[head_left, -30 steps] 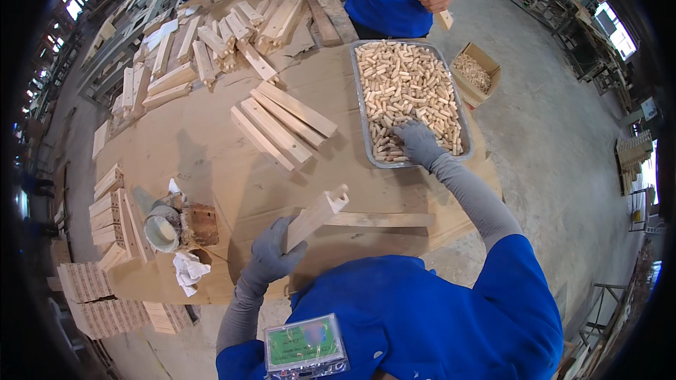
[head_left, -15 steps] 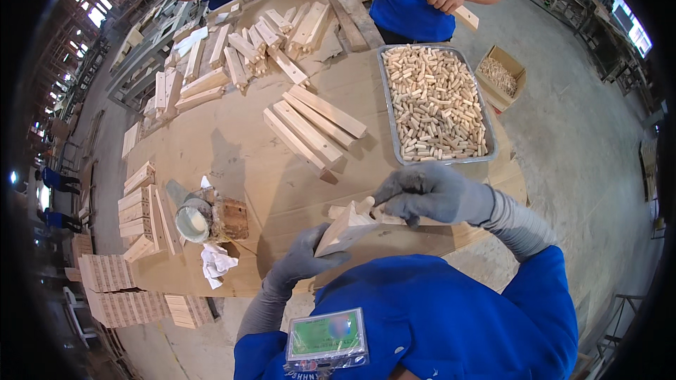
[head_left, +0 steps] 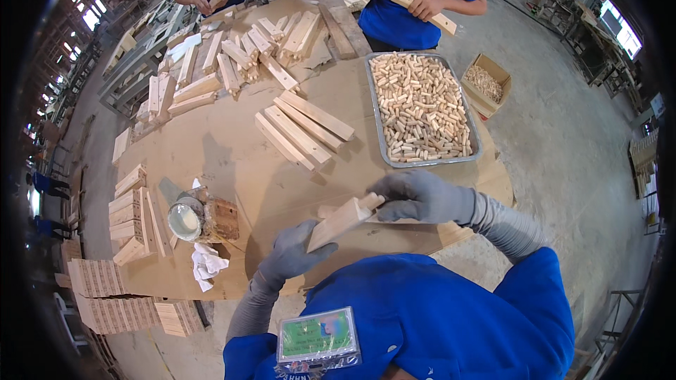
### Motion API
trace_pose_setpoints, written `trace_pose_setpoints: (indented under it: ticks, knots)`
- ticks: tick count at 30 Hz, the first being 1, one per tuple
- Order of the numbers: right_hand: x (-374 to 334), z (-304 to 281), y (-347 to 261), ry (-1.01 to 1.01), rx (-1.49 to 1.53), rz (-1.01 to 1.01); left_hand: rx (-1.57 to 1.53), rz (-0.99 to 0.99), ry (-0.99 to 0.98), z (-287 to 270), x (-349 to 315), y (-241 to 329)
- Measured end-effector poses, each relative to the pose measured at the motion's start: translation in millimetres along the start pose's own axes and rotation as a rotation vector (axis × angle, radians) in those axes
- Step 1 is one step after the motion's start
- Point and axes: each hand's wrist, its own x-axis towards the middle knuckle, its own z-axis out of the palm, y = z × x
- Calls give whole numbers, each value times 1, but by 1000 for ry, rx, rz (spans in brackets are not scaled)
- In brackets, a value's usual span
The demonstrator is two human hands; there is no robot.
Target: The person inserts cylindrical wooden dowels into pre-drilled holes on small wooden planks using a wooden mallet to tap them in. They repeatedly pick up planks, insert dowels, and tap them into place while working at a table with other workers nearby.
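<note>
My left hand (head_left: 290,252), in a grey glove, is closed round the lower end of a pale wooden block (head_left: 336,226) tilted up over the table's near edge. A short wooden dowel (head_left: 371,201) stands at the block's upper end. My right hand (head_left: 426,198), gloved in grey too, has its fingers closed at that dowel; the fingertips are partly hidden. Behind the block, more pale wood (head_left: 327,210) lies on the table, largely covered by my hands. Beyond my right hand sits a grey tray (head_left: 377,127) heaped with wooden dowels (head_left: 422,109).
Several wooden strips (head_left: 303,127) lie mid-table on cardboard (head_left: 218,148). At left stand a glue pot (head_left: 186,219), a crumpled white cloth (head_left: 208,265) and stacked blocks (head_left: 127,214). Two people in blue handle wood pieces across the table. A cardboard box (head_left: 486,84) is beyond the tray.
My right fingers have come in closer to the dowel at the block's end. The block is turned slightly in my left hand. The whole view has shifted a little.
</note>
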Motion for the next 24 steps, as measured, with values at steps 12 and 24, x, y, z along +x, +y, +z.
trace_pose_setpoints:
  ticks: [12,24]
  knots:
    - [-85,23,70,90,-381,418,-728,-414,-136,-8,6,-44]
    - [-79,-34,38,88,208,378,-683,-390,-209,-8,19,-40]
